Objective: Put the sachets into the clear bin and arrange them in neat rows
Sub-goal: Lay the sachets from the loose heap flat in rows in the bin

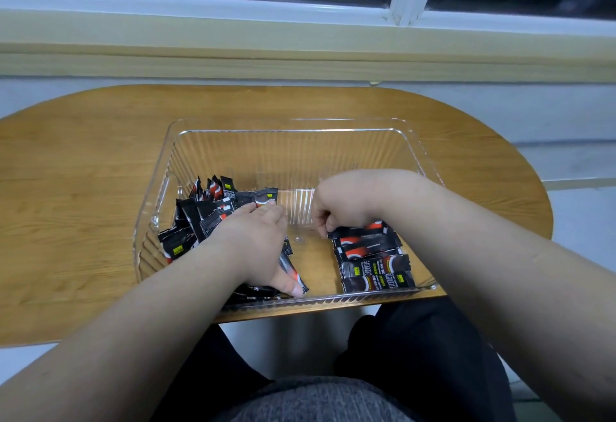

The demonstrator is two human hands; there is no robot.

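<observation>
A clear ribbed bin sits on the wooden table. In its left half lies a loose pile of black-and-red sachets. My left hand lies spread over this pile, fingertips touching a sachet at the pile's far edge and thumb resting on a sachet near the front wall. At the right front, several sachets lie side by side in a neat row. My right hand is curled above the row's far end, its fingertips pinching the left end of the farthest sachet.
The bin's middle and far half hold bare floor. The oval wooden table stands against a wall under a window sill. My knees are below the table's front edge.
</observation>
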